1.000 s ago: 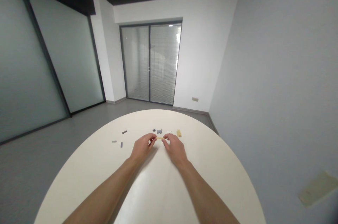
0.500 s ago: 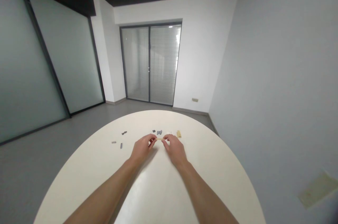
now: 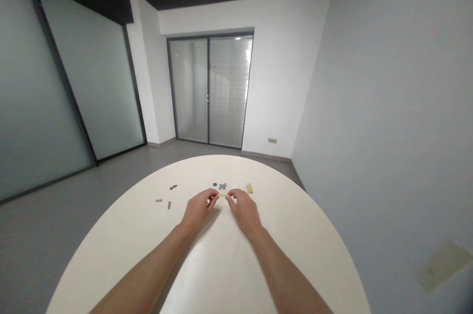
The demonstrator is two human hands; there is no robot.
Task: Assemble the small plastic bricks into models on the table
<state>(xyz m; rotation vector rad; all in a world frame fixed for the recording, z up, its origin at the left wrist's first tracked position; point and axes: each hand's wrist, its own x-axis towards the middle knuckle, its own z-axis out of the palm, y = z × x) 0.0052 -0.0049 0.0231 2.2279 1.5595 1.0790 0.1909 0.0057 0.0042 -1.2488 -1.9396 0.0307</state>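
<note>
A thin, yellowish strip-like piece [image 3: 223, 195] spans the gap between my two hands. My left hand [image 3: 199, 206] pinches its left end between thumb and fingers. The right end is gripped by my right hand [image 3: 243, 207] in the same way. Just beyond the fingertips lie several small grey pieces [image 3: 222, 186] and a dark piece [image 3: 215, 184]. Right of them, a yellow block-like piece [image 3: 250, 188] rests beyond my right hand, with a white piece [image 3: 236, 186] partly hidden by the fingers.
On the left of the round white table [image 3: 125, 245] lie dark pieces [image 3: 173, 187], a light greyish piece [image 3: 158, 200] and a grey upright-lying bar [image 3: 169, 205]. A grey wall [image 3: 388, 107] stands to the right. Glass doors [image 3: 209, 92] are at the back.
Both hands keep their pinch on the yellowish piece in nearly the same place. The whole view has shifted very slightly.
</note>
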